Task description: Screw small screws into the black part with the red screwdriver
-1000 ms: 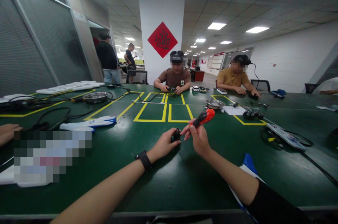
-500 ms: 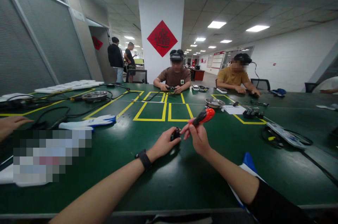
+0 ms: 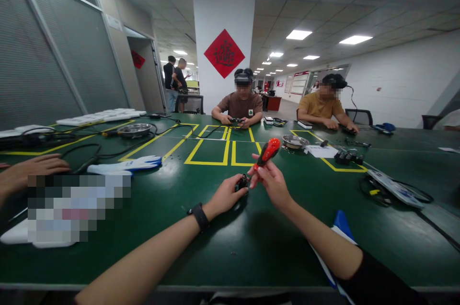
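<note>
My left hand [image 3: 228, 193] is closed around a small black part [image 3: 243, 181] with a metal-looking top, held just over the green table. Most of that part is covered by my fingers, so its kind does not show. In my right hand [image 3: 275, 181] is a red and black screwdriver [image 3: 269, 152], gripped between thumb and fingers. Its thick handle tilts up and to the right. The lower end points down towards the black part; whether the tip touches it I cannot tell.
Another person's hand [image 3: 39, 171] rests at the left, near a blue-white glove [image 3: 129, 165]. Metal bowls [image 3: 294, 141] [image 3: 134, 130] stand farther back. Several black parts [image 3: 348, 157] and a power strip [image 3: 395, 188] lie right. A second glove [image 3: 343, 226] is beneath my right forearm. Two people sit opposite.
The screwdriver's handle has swung more upright, its lower end now angled down at the black part. My left hand keeps its hold. The other person's hand at left has moved further in.
</note>
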`<state>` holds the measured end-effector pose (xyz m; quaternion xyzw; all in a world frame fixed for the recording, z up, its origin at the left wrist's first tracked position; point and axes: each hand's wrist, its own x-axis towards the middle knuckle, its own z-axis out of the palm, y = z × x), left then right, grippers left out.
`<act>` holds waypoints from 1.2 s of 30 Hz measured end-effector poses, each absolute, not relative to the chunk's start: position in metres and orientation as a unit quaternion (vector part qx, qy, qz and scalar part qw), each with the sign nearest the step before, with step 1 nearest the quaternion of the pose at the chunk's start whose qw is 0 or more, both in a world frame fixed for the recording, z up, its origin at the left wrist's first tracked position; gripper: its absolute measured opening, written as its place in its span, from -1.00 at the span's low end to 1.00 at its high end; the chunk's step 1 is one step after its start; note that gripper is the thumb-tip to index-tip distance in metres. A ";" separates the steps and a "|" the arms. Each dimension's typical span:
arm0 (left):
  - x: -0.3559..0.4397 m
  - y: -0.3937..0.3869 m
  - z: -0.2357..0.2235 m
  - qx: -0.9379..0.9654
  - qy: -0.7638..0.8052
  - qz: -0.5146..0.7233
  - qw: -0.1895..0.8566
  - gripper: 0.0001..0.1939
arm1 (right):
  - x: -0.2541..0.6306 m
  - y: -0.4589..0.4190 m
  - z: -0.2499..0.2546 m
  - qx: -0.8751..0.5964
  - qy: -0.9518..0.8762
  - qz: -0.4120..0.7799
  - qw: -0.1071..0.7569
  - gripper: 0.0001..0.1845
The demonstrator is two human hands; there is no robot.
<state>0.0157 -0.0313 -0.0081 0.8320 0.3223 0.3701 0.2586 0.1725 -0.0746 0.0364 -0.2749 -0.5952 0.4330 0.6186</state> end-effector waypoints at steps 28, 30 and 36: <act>0.013 -0.031 -0.008 0.836 0.322 0.370 0.248 -0.82 | 0.173 -0.073 0.033 -0.295 -0.582 0.412 0.636 -0.71; 0.013 -0.031 -0.007 0.835 0.323 0.370 0.248 -0.83 | 0.174 -0.075 0.033 -0.284 -0.587 0.418 0.633 -0.69; 0.014 -0.030 -0.008 0.834 0.312 0.377 0.255 -0.83 | 0.174 -0.073 0.032 -0.275 -0.586 0.427 0.631 -0.68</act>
